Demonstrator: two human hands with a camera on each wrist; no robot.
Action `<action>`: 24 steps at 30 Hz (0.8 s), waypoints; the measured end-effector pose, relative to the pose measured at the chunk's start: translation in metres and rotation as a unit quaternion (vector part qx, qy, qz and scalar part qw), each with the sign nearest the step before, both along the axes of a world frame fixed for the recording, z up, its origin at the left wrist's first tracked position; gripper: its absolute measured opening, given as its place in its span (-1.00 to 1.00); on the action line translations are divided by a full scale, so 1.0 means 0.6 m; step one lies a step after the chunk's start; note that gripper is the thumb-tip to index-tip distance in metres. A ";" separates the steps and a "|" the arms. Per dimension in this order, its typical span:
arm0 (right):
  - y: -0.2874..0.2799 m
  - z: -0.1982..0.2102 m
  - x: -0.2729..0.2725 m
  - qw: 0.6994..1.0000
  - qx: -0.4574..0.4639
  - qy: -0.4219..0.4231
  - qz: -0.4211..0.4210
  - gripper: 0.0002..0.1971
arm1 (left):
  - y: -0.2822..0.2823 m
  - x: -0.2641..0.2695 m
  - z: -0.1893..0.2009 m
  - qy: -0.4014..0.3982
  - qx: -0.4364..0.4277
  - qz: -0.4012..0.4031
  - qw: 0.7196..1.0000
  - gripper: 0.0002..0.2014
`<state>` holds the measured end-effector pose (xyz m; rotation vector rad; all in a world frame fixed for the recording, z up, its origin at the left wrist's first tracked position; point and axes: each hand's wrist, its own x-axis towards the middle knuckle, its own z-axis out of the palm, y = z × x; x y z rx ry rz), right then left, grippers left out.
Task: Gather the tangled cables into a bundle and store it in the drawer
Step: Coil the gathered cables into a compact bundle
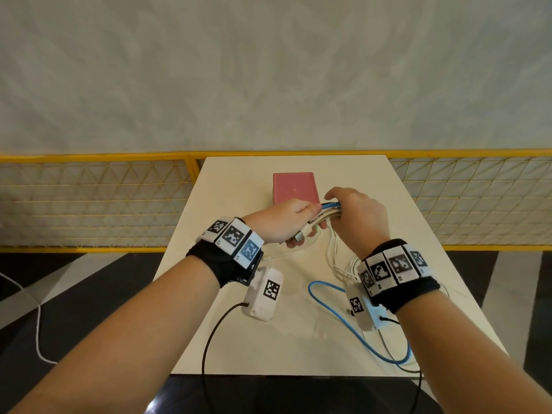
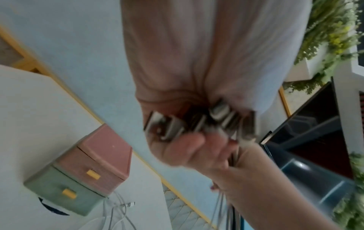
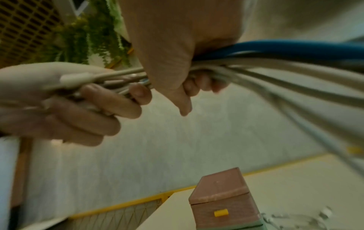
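I hold both hands raised above the middle of the counter (image 1: 239, 339), close to each other. My left hand (image 1: 286, 222) has its fingers (image 3: 110, 107) curled around the cable ends; in the left wrist view a cluster of metal plugs (image 2: 199, 123) sticks out of this fist, but the view is blurred. My right hand (image 1: 355, 219) grips the same cables (image 1: 328, 209) just beside the left hand, with the fingers (image 3: 199, 84) closed around a blue cable (image 3: 295, 49) and several white ones. So the bundle runs from one fist into the other, held in the air.

From the right hand the loose lengths hang down and lie on the counter toward its near right corner: the blue cable makes a long loop there, and thin white strands lie beside it.

The small drawer unit (image 1: 294, 188) stands near the far edge of the counter, just behind my hands. It has a pink upper drawer (image 2: 98, 168) and a green lower drawer (image 2: 59, 194), each with a yellow handle, and both are closed. More white cable lies on the counter next to this unit.
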<state>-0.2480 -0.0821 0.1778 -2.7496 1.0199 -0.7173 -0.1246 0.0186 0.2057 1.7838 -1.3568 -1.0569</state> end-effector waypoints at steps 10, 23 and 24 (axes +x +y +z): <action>0.005 -0.006 0.006 0.987 0.146 0.033 -0.051 -0.75 | -0.004 0.024 0.019 0.079 -0.094 0.121 0.985 -0.40; 0.035 -0.023 0.031 0.953 0.279 -0.105 -0.047 -0.87 | -0.009 -0.011 0.034 0.006 -0.167 0.039 0.985 -0.42; 0.038 -0.022 0.031 0.953 0.279 -0.109 -0.049 -0.87 | -0.008 -0.015 0.040 0.018 -0.174 0.024 0.984 -0.42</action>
